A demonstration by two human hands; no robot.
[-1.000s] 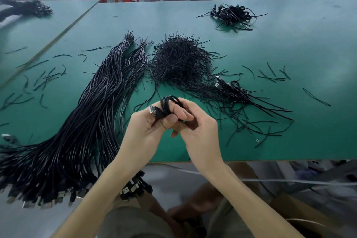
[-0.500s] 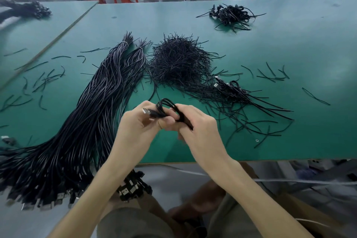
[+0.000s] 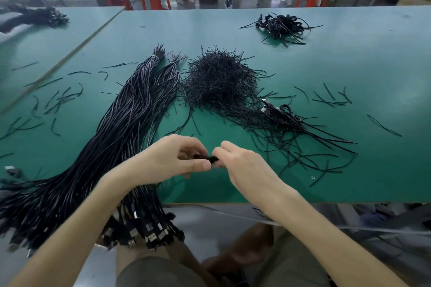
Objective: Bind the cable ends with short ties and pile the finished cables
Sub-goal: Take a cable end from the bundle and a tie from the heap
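Both hands, left (image 3: 172, 161) and right (image 3: 242, 163), pinch a coiled cable (image 3: 206, 158) over the counter's (image 3: 349, 58) six o'clock edge; a loose grip could let the coil spring open.

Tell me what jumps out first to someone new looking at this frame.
Both hands, left hand and right hand, meet over the near edge of the green table, pinching a small black cable piece. To their left a thick bundle of long cables overhangs the edge; behind sits a heap of short ties.
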